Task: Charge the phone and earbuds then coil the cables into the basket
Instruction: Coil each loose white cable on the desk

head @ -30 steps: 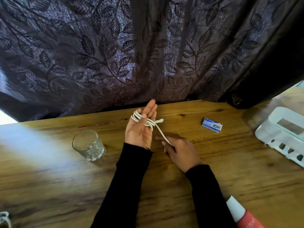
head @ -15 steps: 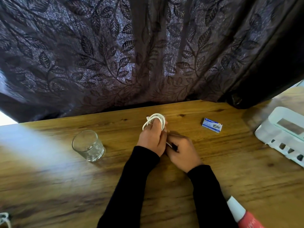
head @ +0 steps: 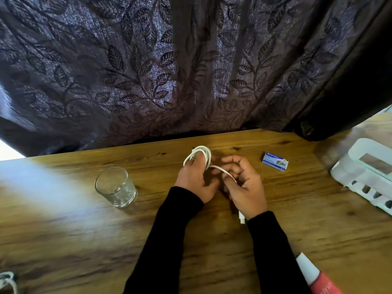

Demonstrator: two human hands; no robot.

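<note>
Cable (head: pixel 202 153) coiled round left hand (head: pixel 196 179), tail pinched by right hand (head: pixel 246 183) (mid-table (head: pixel 63 240)).

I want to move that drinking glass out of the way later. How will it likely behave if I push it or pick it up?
The glass looks empty, so it is probably light. It is short and wide, standing upright on the wooden table, so a low push should slide it rather than tip it. Its smooth clear wall may be slippery and would likely break if dropped.

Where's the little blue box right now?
In the head view the blue box lies flat on the wooden table, toward the far right, just beyond the right hand and short of the white basket.
</note>
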